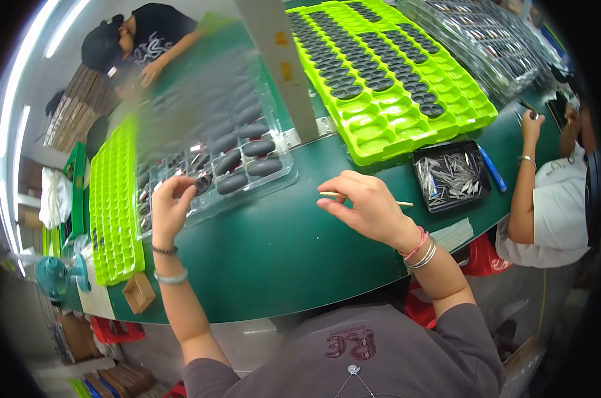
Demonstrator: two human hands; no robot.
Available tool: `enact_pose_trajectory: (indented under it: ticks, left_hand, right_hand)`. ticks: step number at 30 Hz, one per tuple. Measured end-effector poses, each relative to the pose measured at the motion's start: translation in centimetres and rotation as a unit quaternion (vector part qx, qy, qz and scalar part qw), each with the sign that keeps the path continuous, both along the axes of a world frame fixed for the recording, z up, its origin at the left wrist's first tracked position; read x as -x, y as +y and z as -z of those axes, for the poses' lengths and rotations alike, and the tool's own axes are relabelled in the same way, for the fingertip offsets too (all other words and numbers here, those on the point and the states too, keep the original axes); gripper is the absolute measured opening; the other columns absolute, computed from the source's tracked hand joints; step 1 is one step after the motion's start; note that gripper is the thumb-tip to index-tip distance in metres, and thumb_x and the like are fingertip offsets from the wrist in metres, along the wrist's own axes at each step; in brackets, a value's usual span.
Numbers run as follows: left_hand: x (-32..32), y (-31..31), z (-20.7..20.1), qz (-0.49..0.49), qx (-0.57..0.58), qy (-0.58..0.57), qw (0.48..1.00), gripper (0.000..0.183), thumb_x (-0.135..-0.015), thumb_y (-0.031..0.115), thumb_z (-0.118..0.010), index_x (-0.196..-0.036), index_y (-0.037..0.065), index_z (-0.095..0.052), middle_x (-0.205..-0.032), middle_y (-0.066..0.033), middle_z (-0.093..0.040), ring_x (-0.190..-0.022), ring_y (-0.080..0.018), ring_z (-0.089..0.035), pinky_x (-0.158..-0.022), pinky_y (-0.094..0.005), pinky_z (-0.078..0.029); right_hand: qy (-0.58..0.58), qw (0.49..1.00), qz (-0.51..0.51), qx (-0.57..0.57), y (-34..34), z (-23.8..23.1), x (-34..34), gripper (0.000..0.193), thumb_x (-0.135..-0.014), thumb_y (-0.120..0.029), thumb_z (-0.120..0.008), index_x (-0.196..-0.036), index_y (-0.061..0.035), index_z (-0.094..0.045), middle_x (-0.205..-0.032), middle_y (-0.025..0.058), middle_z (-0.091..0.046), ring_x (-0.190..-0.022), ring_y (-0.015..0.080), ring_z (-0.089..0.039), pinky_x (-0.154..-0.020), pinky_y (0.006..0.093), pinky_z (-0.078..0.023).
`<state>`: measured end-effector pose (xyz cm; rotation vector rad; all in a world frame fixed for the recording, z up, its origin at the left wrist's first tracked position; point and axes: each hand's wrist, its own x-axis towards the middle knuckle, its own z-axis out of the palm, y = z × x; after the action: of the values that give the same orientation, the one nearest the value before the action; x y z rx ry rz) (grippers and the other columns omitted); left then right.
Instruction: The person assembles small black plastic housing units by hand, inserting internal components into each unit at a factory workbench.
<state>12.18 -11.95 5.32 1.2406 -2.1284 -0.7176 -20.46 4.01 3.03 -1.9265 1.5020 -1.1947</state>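
Note:
My left hand (172, 207) is closed at the near edge of a clear plastic tray (254, 198). Thumb and fingertips pinch a small dark oval part (203, 182) with a shiny side. Dark grey oval pieces (232, 184) fill the tray's right side, and parts with shiny metal lie nearer my left hand. Over the green tabletop, my right hand (370, 207) is closed around a thin pale wooden stick (404, 203). One end of the stick sticks out past the fingers, the other beyond the side of the palm.
A bright green moulded tray (393, 126) holds rows of dark ovals; another (115, 205) stands left. A black box (469, 149) of small metal pieces sits beside a blue tool (493, 169). A grey post (277, 66) rises behind. Co-workers sit across and at right.

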Motion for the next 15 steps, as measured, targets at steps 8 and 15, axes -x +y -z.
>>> enact_pose_trajectory:
  ticks: [8,15]
  left_hand:
    - [10.9,10.4,3.8,0.055,-0.455,0.498,0.736,0.019,-0.090,0.013,-0.051,-0.103,0.000,-0.055,-0.096,-0.0115,-0.062,-0.082,-0.0202,-0.063,-0.069,-0.0320,-0.055]
    - [11.9,11.4,6.0,0.086,-0.555,0.452,0.693,0.016,-0.091,0.013,-0.050,-0.097,-0.001,-0.054,-0.092,-0.0115,-0.063,-0.078,-0.0189,-0.065,-0.067,-0.0280,-0.057]
  right_hand:
    - [-0.006,1.000,0.004,0.016,0.5,-0.8,-0.1,0.025,-0.077,-0.013,-0.069,-0.099,-0.0022,-0.062,-0.071,0.0070,-0.056,-0.055,0.0157,-0.054,-0.050,0.0256,-0.041]
    - [0.009,0.998,-0.042,-0.039,0.0,-0.6,-1.4,0.028,-0.078,-0.010,-0.067,-0.104,-0.0007,-0.061,-0.073,0.0111,-0.057,-0.063,0.0227,-0.060,-0.056,0.0303,-0.045]
